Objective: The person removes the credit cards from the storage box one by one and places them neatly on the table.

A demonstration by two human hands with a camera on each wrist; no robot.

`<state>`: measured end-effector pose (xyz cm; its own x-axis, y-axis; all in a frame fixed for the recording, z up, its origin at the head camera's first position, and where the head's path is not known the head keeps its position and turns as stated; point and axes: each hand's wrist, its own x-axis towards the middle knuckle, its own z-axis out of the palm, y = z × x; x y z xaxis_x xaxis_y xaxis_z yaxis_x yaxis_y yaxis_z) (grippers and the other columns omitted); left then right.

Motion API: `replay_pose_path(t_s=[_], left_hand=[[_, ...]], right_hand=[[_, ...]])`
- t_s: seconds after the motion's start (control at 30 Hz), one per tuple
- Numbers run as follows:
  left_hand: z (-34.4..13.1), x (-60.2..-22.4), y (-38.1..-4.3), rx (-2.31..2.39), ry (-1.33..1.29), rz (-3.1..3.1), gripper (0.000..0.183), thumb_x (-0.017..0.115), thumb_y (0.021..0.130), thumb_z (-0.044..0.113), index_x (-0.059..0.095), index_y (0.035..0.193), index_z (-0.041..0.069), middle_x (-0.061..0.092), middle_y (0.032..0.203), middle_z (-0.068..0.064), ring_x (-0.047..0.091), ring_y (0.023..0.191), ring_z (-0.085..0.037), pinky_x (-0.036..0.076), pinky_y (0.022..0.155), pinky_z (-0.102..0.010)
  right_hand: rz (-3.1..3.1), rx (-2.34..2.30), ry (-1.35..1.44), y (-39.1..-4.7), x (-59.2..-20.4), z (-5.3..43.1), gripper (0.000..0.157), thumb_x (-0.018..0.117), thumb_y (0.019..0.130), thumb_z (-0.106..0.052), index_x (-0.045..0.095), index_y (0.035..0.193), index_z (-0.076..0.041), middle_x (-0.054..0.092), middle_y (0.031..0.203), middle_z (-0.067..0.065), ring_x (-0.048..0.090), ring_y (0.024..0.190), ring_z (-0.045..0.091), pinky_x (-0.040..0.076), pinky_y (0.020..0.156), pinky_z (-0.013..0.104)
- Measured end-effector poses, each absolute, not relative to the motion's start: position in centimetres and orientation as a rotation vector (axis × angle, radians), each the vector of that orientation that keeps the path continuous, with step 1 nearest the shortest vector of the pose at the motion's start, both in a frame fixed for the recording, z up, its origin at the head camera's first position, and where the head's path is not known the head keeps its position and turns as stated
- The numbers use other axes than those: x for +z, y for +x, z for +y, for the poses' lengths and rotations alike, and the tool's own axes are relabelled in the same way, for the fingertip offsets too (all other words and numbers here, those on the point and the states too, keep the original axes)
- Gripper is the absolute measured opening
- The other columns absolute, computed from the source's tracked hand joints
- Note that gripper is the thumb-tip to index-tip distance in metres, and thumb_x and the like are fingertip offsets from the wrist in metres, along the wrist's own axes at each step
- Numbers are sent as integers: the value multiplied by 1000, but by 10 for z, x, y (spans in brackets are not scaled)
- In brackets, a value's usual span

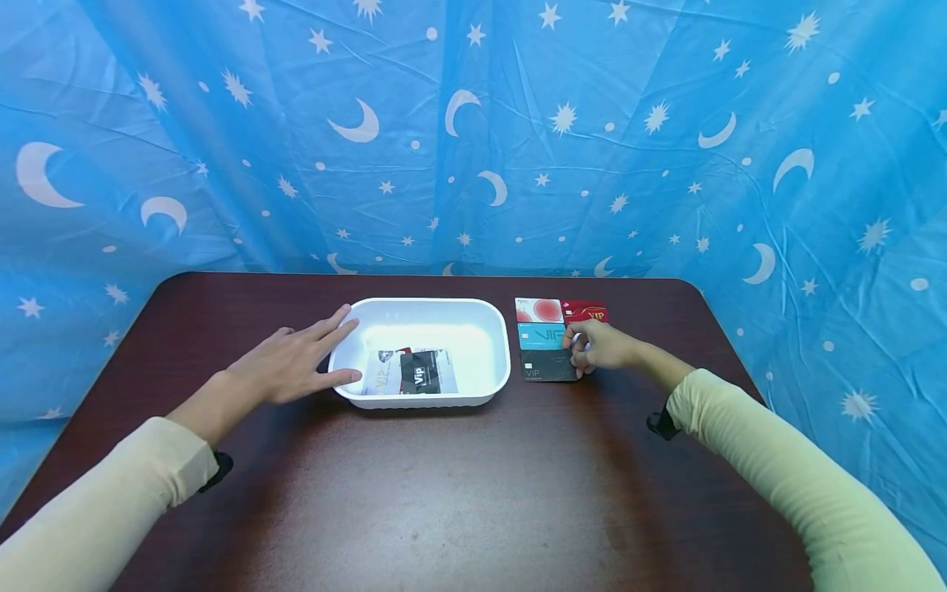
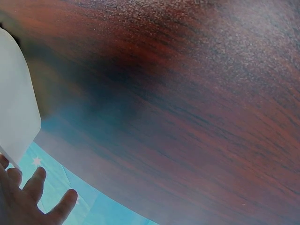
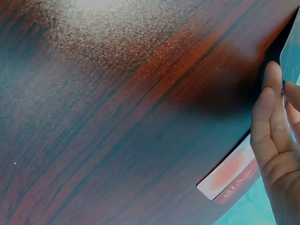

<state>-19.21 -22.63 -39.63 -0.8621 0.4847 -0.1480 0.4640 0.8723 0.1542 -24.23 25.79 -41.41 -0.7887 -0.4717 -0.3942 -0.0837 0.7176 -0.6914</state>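
Left hand (image 1: 299, 363) spread at the tray (image 1: 475, 345), right hand (image 1: 605, 344) at work beside it

Left of centre I see the left hand's fingers extended and parted at the white tray's left rim. Inside, low in that tray, a whitish card (image 1: 380, 378) and a black "Vip" card (image 1: 420, 374) overlap. Right of centre on the tabletop (image 1: 459, 493), a red-circled card (image 1: 540, 309), a teal card (image 1: 542, 336) and a dark card (image 1: 543, 367) form a column; a red card (image 1: 577, 310) adjoins its top. Over there the right hand pinches something pale (image 1: 581, 339), too small to identify.
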Motion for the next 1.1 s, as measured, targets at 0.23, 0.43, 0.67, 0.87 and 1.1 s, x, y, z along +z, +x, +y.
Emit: replay_pose_path(t_s=[0.23, 0.43, 0.67, 0.87, 1.1], left_hand=[[-226, -396, -193, 166, 735, 2862, 92, 47, 93, 70, 25, 158, 8, 20, 163, -20, 43, 136, -44, 31, 104, -72], [-225, -395, -193, 174, 738, 2864, 92, 47, 93, 69, 26, 158, 8, 21, 162, -20, 42, 136, -45, 30, 103, -73], [-225, -395, -193, 176, 725, 2858, 93, 47, 92, 70, 25, 158, 9, 19, 163, -20, 41, 138, -45, 29, 104, -72], [-225, -396, -193, 167, 722, 2859, 92, 47, 93, 70, 25, 158, 8, 19, 163, -20, 42, 137, -45, 29, 104, -73], [-226, -396, -192, 167, 716, 2860, 93, 46, 93, 70, 25, 158, 8, 19, 163, -20, 41, 137, -45, 28, 105, -73]], right_hand=[[2365, -871, -402, -243, -413, 256, 18, 61, 92, 5, 53, 109, 4, 64, 79, 14, 70, 70, 24, 59, 72, 35], [2384, -832, -415, -243, -410, 254, 20, 63, 91, 5, 54, 110, 5, 64, 79, 13, 70, 70, 23, 59, 73, 36], [2393, -819, -422, -242, -409, 255, 23, 67, 89, 4, 55, 110, 5, 64, 79, 12, 71, 70, 22, 59, 73, 35], [2395, -811, -439, -242, -410, 257, 25, 69, 88, 2, 55, 109, 5, 63, 81, 11, 71, 70, 21, 59, 72, 34], [2417, -803, -483, -246, -403, 255, 28, 71, 87, -2, 57, 110, 5, 63, 86, 13, 71, 71, 23, 58, 68, 33]])
